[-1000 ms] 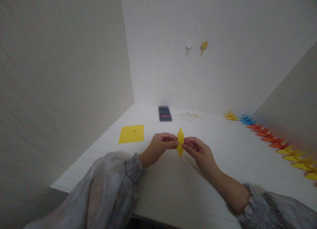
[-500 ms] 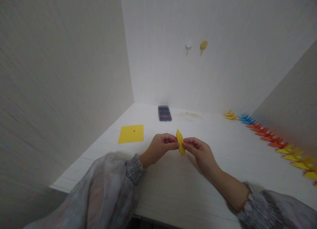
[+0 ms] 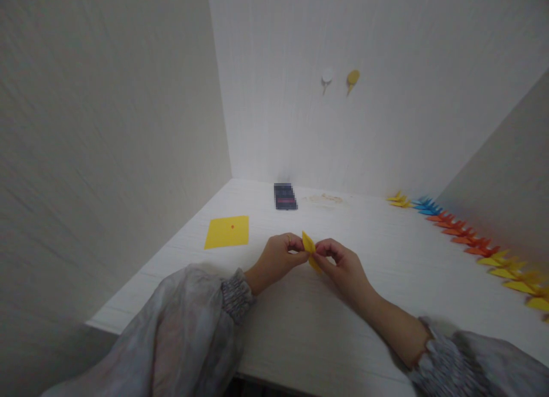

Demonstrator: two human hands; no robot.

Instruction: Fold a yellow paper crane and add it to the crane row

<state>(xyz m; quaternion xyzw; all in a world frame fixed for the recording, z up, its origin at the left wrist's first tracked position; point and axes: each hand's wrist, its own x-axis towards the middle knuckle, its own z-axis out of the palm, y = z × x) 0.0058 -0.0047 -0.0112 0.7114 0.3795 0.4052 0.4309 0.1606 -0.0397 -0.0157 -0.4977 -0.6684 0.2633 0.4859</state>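
Between my two hands is a small folded piece of yellow paper (image 3: 307,242), held a little above the white table. My left hand (image 3: 281,258) pinches its left side between thumb and fingers; a ring shows on one finger. From the right, my right hand (image 3: 343,265) pinches the paper near its middle, with the fingers curled. The fingertips hide part of the folds. Left of my left hand, a flat yellow paper sheet (image 3: 227,232) with a small orange-red dot lies on the table.
A dark, blurred-out rectangular object (image 3: 285,197) lies near the back wall. Folded paper cranes in yellow, blue and orange-red (image 3: 458,234) line the right side. Two hooks, one white (image 3: 327,76) and one gold (image 3: 353,78), are on the back wall. Walls enclose both sides.
The folded yellow paper has tilted and shifted slightly left and down. My right hand's fingers have moved left and curled closer around its middle.
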